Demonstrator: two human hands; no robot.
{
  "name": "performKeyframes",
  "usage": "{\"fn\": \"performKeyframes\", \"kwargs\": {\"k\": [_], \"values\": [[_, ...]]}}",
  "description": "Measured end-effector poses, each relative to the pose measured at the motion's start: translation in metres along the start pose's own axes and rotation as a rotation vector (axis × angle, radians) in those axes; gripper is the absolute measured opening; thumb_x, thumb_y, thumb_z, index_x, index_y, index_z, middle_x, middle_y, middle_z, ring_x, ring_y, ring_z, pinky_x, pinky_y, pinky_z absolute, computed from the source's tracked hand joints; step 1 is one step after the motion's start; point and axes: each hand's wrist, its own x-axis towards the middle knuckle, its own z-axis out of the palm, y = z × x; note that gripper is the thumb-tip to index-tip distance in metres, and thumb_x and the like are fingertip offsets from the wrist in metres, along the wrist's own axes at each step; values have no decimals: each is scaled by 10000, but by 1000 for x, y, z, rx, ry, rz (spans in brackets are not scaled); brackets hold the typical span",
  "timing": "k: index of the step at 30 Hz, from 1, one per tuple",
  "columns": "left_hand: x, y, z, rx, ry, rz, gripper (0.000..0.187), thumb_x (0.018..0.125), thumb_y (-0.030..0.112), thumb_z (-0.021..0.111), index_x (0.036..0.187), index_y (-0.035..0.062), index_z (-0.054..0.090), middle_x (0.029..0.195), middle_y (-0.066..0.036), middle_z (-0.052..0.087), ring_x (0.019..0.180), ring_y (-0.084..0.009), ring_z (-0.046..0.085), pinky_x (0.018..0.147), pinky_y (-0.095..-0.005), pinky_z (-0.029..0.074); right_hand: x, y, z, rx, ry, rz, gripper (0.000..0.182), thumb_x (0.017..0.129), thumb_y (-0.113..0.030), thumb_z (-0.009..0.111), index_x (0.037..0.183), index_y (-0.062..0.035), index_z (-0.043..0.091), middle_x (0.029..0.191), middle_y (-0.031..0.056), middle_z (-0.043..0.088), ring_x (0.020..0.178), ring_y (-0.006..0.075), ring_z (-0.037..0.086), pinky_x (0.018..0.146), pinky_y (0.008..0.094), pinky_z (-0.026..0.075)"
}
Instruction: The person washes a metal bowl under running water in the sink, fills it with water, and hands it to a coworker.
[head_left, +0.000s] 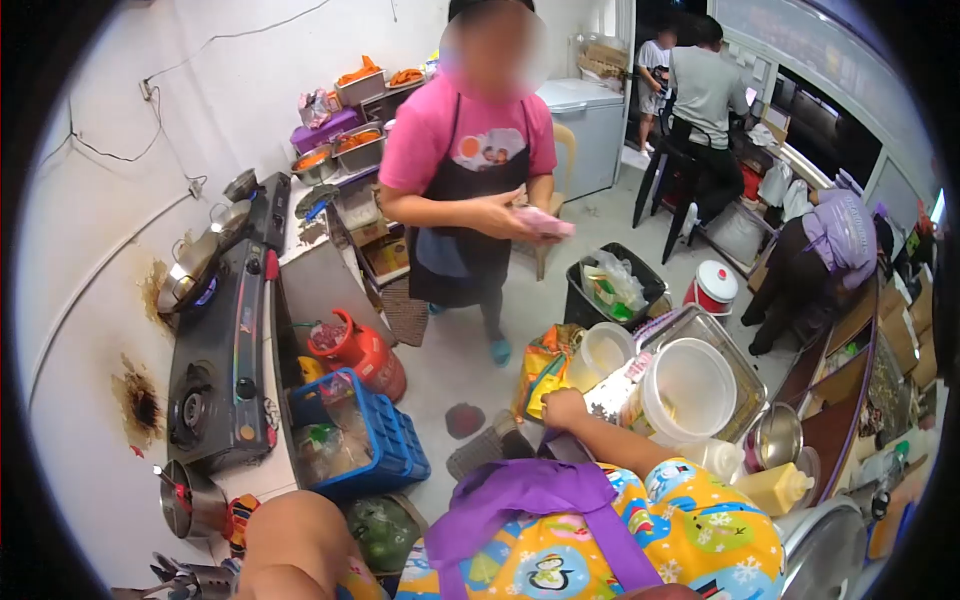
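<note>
My right hand (566, 409) is curled closed at the left edge of the counter with the tubs. Its fingers are small in view, and whatever they may hold is hidden. Right beside it is a yellow and orange bag (546, 370), with a translucent tub (605, 350) just beyond. A large white plastic tub (690, 385) stands to the right of my forearm. Only part of my left arm (300, 545) shows at the lower left; that hand is out of view. A purple cloth (530, 495) lies across my patterned yellow clothing.
A person (470, 180) in a pink shirt faces me, holding something pink. At left are a black gas stove (225, 350), a red gas cylinder (365, 360) and a blue crate (365, 440). A black bin (612, 290) stands ahead. Several people are farther back.
</note>
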Motion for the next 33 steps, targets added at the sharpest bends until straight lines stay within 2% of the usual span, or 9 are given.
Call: {"fn": "performKeyframes", "kwargs": {"k": [12,15,17,21,23,24,26,28,33], "values": [[11,0,9,99,-37,81,138,922,127,472,871,116,599,788,-18,523,736,-171,553,674,-295,500,0,1,2,58,75,-25,296,762,-323,557,897,-114,718,817,137,704,781,307,683,720,450,520],[-28,28,23,29,-135,-224,311,883,282,572,1113,72,579,912,-65,592,867,-249,605,761,-413,517,1,0,3,62,61,-18,288,758,-316,559,882,-114,722,807,139,702,779,308,682,714,453,524],[-69,19,10,59,52,-196,213,927,215,512,985,48,629,951,-105,643,859,-222,638,777,-359,491,1,0,5,44,81,-36,283,757,-314,561,874,-115,725,807,138,702,775,308,681,713,452,526],[-141,26,-2,918,935,-864,268,954,242,538,901,9,658,901,-77,644,858,-198,610,816,-311,440,1,0,4,25,99,-41,270,755,-314,579,873,-124,731,816,132,705,774,305,678,720,447,531],[-187,22,-20,1044,1289,-1159,255,923,221,611,1001,-20,637,948,-69,633,891,-168,598,844,-292,455,5,3,9,18,92,-41,276,756,-311,591,907,-131,736,828,131,709,795,304,679,730,444,531],[-231,31,-25,1222,1310,-1315,275,892,208,655,1050,-15,631,964,-82,650,903,-172,615,856,-296,460,5,2,8,27,98,-44,281,757,-312,591,915,-131,736,834,132,710,801,304,679,735,444,530],[-301,54,-15,1719,1109,-1583,296,840,233,704,1025,11,638,976,-156,659,933,-272,649,853,-367,484,2,1,3,41,111,-48,291,759,-314,591,933,-131,737,846,134,711,814,303,678,746,442,528],[-346,74,6,2070,898,-1855,269,810,212,727,1013,54,649,933,-141,633,901,-311,620,803,-398,485,4,3,7,35,106,-54,289,762,-306,594,942,-128,734,861,134,712,830,304,675,765,441,520],[-405,113,52,2216,978,-2137,472,753,304,767,1123,58,607,1070,-175,596,1015,-375,582,842,-487,468,5,2,5,24,92,-63,289,770,-294,596,956,-118,730,873,130,712,846,300,671,773,437,513]]}}
